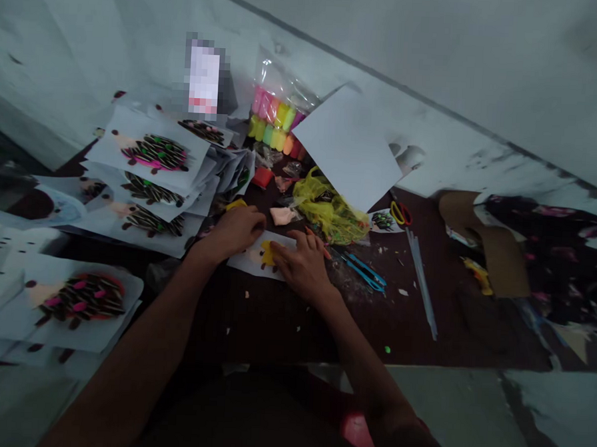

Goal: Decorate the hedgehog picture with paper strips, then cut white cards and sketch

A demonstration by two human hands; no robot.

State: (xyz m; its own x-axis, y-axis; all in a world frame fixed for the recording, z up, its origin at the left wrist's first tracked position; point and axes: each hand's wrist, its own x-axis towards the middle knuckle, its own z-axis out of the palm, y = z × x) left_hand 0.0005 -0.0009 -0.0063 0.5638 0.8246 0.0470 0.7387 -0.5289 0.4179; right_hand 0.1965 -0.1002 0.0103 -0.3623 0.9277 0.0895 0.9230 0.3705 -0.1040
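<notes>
On the table, a small white paper card (249,265) lies under both of my hands. It carries a pale clay shape and a yellow clay patch (267,254), with small dark bits along the lower edge. My right hand (304,264) presses its fingertips at the yellow patch. A thin orange stick (327,254) shows at its fingers and seems tucked in them. My left hand (238,232) is curled at the card's upper left edge, its fingertips hidden. Just behind it sits a yellow lump (236,205).
Stacked paper sheets with clay hedgehogs (157,153) fill the left side. Behind are a bag of coloured clay (278,119), a yellow plastic bag (324,208) and a large white sheet (350,146). Blue snips (366,272), scissors (402,213) and clear sticks (422,283) lie right.
</notes>
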